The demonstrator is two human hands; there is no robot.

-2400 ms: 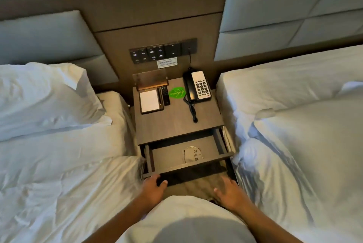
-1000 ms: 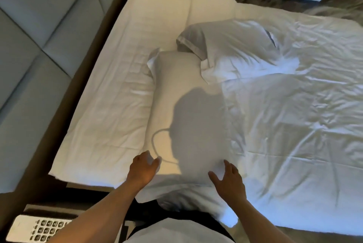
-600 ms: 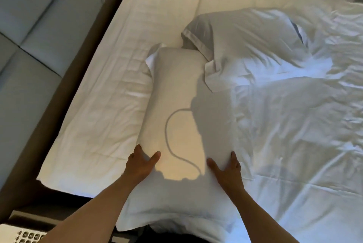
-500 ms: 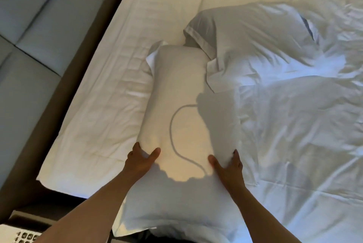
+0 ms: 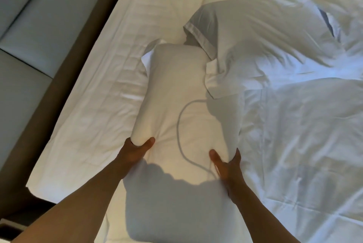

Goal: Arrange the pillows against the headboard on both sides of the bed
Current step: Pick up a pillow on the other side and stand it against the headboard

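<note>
A long white pillow (image 5: 176, 93) lies lengthwise on the bed, running away from me. My left hand (image 5: 135, 150) grips its left side, thumb on top and fingers tucked under the edge. My right hand (image 5: 225, 164) grips its right side the same way. A second white pillow (image 5: 265, 50) lies beyond it to the right, its near corner overlapping the first pillow's far right end. The padded grey headboard (image 5: 39, 17) runs along the left of the view, past a bare strip of white sheet (image 5: 110, 77).
A rumpled white duvet (image 5: 304, 144) covers the right part of the bed. A brown wooden frame (image 5: 64, 70) separates the mattress from the headboard panels. The corner of a bedside table (image 5: 7, 225) shows at the bottom left.
I turned from the nightstand to this bed. Both hands went from resting on the near pillow to gripping its sides, and the pillow has bunched slightly between them.
</note>
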